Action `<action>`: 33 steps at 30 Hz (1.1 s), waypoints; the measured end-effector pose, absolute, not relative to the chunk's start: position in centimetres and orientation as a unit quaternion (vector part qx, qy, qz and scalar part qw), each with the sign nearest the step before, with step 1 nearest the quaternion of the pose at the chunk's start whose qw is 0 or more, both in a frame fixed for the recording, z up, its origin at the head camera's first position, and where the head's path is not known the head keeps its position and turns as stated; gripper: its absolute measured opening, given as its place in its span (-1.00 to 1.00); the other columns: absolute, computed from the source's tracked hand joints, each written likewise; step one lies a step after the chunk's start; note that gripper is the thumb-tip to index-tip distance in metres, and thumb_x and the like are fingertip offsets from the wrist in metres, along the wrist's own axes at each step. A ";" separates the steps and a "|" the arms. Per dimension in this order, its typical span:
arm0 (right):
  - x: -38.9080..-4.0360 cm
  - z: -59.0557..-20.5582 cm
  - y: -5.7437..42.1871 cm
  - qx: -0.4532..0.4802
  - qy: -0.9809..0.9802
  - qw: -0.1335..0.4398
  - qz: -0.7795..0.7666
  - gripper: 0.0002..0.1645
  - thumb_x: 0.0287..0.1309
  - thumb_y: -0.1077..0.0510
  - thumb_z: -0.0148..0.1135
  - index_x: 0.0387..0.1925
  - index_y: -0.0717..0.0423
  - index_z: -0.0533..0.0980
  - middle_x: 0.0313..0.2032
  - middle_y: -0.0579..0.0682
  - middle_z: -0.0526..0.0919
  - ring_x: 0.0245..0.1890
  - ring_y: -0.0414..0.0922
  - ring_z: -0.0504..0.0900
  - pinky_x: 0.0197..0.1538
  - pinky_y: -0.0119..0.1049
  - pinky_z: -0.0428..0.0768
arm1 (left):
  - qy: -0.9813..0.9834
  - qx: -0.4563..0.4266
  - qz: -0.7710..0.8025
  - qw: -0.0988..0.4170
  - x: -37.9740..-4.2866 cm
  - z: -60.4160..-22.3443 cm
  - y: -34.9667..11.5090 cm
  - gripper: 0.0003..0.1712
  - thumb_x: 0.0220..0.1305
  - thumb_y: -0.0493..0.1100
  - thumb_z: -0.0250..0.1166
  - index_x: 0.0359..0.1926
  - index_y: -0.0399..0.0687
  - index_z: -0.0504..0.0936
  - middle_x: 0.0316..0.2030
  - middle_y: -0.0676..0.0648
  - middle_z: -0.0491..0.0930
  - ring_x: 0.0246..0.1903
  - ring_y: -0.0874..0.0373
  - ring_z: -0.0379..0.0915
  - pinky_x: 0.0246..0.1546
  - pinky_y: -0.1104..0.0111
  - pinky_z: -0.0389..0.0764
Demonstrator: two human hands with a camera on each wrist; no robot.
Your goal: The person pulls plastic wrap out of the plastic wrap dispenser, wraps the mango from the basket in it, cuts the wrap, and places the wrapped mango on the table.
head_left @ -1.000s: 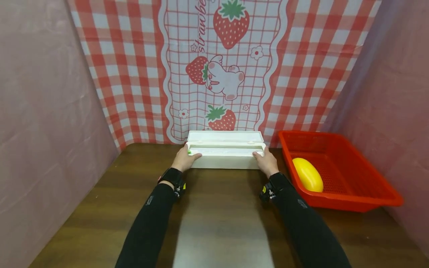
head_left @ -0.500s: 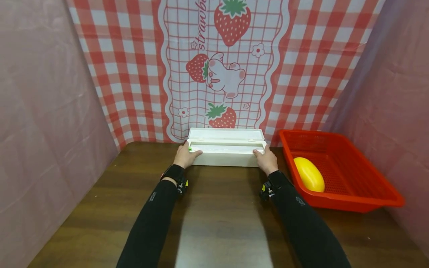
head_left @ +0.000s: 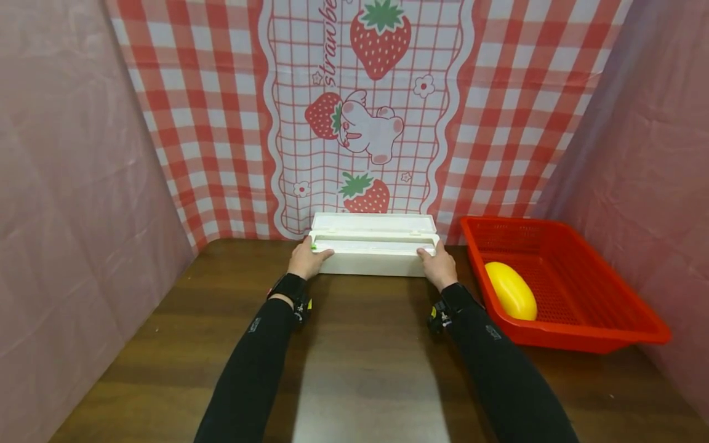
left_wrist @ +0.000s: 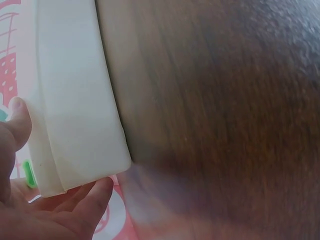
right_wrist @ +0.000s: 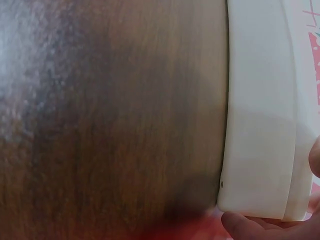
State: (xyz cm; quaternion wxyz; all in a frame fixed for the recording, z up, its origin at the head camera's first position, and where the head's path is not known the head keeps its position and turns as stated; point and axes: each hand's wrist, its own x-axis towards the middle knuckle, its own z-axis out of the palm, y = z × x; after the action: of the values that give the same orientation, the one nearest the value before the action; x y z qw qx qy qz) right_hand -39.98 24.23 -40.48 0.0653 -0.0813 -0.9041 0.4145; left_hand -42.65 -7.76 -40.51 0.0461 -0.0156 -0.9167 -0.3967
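A long white box [head_left: 371,264] with a raised lid [head_left: 373,221], resembling a cling film dispenser, stands at the back of the table against the checked cloth. My left hand [head_left: 306,258] grips its left end, fingers along the end wall and thumb over the top front edge. A small green piece [left_wrist: 29,174] shows beside that thumb. At the right end my right hand [head_left: 440,267] holds the box the same way, its fingertips at the lower corner in the right wrist view. A pale strip [head_left: 371,245] lies in the opening on top.
To the right of my right arm sits a red plastic basket [head_left: 604,283] holding a smooth yellow oval object [head_left: 511,291]. Behind the box hangs a red checked strawberry cloth [head_left: 221,123]. Pink curtains [head_left: 72,184] flank the brown wooden table [head_left: 371,344].
Over the first half second both hands moved the white box slightly back toward the cloth. Since then the box and hands have stayed nearly still.
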 end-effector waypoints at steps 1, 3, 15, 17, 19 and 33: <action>-40.0 -40.5 24.2 -0.081 -0.905 0.064 0.413 -0.06 0.56 -0.08 -0.03 0.58 0.34 -0.22 0.51 0.43 0.03 0.49 0.31 0.08 0.49 0.15 0.08 | -0.916 -0.016 -0.398 0.045 -42.6 -40.5 -7.8 -0.07 0.42 0.14 0.28 0.55 -0.26 0.10 0.43 -0.40 0.24 0.42 -0.28 0.17 0.38 -0.04 0.27; -40.1 -40.5 24.1 -0.080 -0.906 0.067 0.410 -0.06 0.56 -0.08 -0.03 0.57 0.35 -0.23 0.51 0.44 0.03 0.49 0.31 0.07 0.49 0.15 0.08 | -0.914 -0.016 -0.403 0.044 -42.5 -40.5 -7.8 -0.06 0.43 0.13 0.27 0.56 -0.26 0.07 0.45 -0.40 0.21 0.43 -0.28 0.15 0.39 -0.05 0.26; -39.8 -40.2 24.1 -0.083 -0.910 0.058 0.402 -0.07 0.57 -0.09 -0.07 0.57 0.36 -0.24 0.49 0.47 0.04 0.47 0.36 0.10 0.46 0.18 0.13 | -0.913 -0.017 -0.405 0.040 -42.6 -40.8 -7.5 -0.07 0.46 0.13 0.23 0.58 -0.23 0.03 0.48 -0.39 0.14 0.45 -0.28 0.10 0.41 -0.06 0.22; -39.6 -39.9 23.8 -0.089 -0.913 0.058 0.394 -0.07 0.57 -0.10 -0.08 0.57 0.36 -0.22 0.48 0.48 0.07 0.45 0.38 0.13 0.44 0.21 0.16 | -0.912 -0.013 -0.409 0.034 -42.4 -40.8 -7.6 -0.07 0.47 0.13 0.23 0.59 -0.20 0.02 0.50 -0.38 0.12 0.47 -0.27 0.07 0.42 -0.05 0.20; -39.4 -39.7 23.5 -0.108 -0.916 0.059 0.381 -0.10 0.56 -0.12 -0.08 0.57 0.34 -0.15 0.44 0.49 0.16 0.40 0.40 0.21 0.39 0.24 0.23 | -0.911 -0.012 -0.411 0.032 -42.3 -40.7 -7.6 -0.07 0.46 0.13 0.23 0.59 -0.19 0.02 0.50 -0.37 0.12 0.47 -0.26 0.06 0.42 -0.05 0.19; -35.8 -35.4 22.3 -0.078 -0.963 0.011 0.256 -0.25 0.47 -0.11 0.07 0.33 0.43 0.23 0.18 0.49 0.44 0.10 0.38 0.51 0.16 0.26 0.48 | -0.910 -0.015 -0.413 0.035 -42.2 -40.8 -7.7 -0.07 0.46 0.13 0.24 0.58 -0.21 0.05 0.49 -0.38 0.14 0.47 -0.29 0.06 0.42 -0.07 0.19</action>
State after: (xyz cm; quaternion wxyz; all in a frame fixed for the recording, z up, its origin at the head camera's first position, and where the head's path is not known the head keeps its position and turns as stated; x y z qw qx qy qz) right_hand -35.79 22.34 -35.36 0.0108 -0.0781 -0.9635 0.2560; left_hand -42.18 -7.73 -40.79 0.0346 -0.0149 -0.9100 -0.4128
